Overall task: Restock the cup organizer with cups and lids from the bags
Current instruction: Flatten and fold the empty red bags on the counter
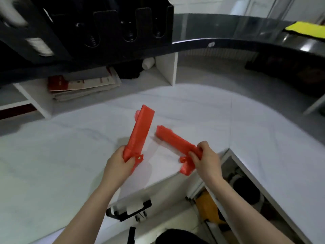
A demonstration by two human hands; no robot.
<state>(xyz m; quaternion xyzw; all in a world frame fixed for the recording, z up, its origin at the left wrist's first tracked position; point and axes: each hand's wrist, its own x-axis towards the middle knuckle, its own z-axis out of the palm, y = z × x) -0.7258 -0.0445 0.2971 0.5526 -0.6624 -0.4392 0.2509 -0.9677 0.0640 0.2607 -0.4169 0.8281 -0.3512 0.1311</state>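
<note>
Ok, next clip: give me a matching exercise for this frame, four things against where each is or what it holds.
Things:
1 left hand
2 right hand
3 yellow cloth
4 paper stack

Matches:
A on the white shelf under the dark counter
B holds the left-pointing bundle, red
C far right, on the dark counter
D holds the upright bundle, red

Pairs: 1-D, 2-B, 3-C, 4-A.
</note>
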